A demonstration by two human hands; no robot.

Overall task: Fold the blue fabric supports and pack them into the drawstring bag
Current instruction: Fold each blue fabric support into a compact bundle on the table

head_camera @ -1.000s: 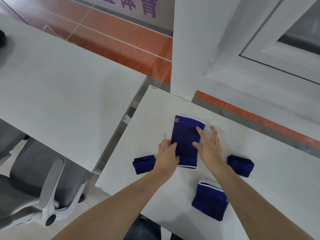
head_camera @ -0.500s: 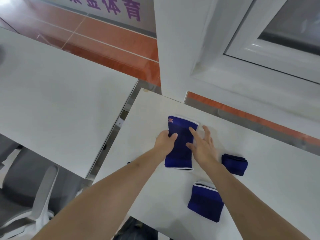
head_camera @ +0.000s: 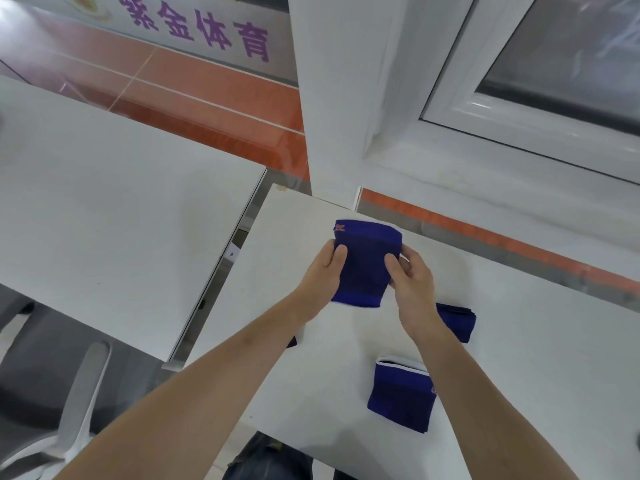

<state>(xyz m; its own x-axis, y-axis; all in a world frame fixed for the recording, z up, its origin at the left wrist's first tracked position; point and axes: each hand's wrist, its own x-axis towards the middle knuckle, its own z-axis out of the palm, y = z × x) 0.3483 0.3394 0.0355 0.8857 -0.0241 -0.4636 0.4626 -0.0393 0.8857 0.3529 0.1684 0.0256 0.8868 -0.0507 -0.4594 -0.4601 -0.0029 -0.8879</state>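
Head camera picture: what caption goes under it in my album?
Both hands, left and right, grip a blue fabric support above the white table.

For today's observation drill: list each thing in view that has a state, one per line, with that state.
Held support: unfolded, gripped at both side edges.
Left hand: grips the held support.
Right hand: grips the held support.
Near support: unfolded, flat on the table.
Right support: folded.
Drawstring bag: not in view.
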